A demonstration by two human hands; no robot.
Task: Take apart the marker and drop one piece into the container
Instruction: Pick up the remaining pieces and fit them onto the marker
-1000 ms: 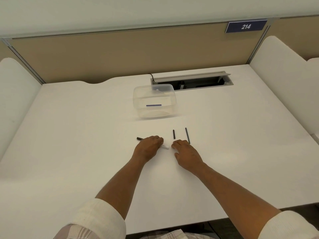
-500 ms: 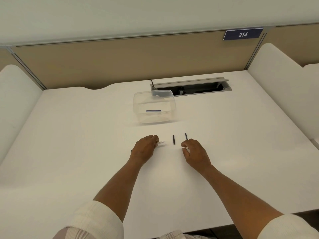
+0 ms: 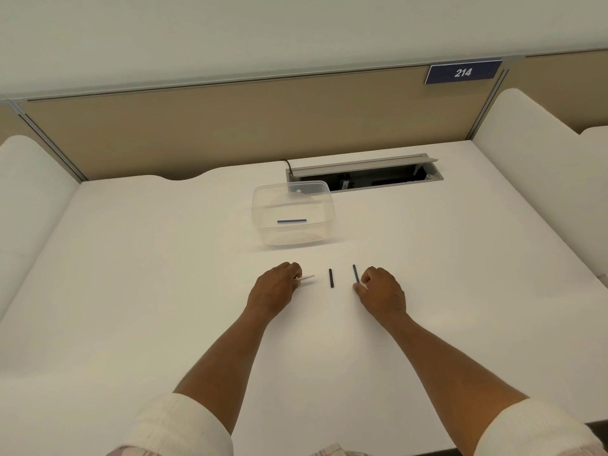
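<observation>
My left hand is closed around the white marker body, whose end pokes out to the right of my fingers. A short black piece lies on the desk between my hands. A longer thin black rod lies just right of it. My right hand is curled, its thumb tip touching the rod's near end; whether it grips anything is hidden. The clear plastic container stands beyond the pieces, with a blue strip showing in it.
The white desk ends at a tan partition at the back. An open cable tray sits behind the container. White side dividers stand at left and right.
My hands were together on the marker and have drawn apart. The right hand slid right to the rod's near end. The left hand keeps the white body. The black pieces have not moved.
</observation>
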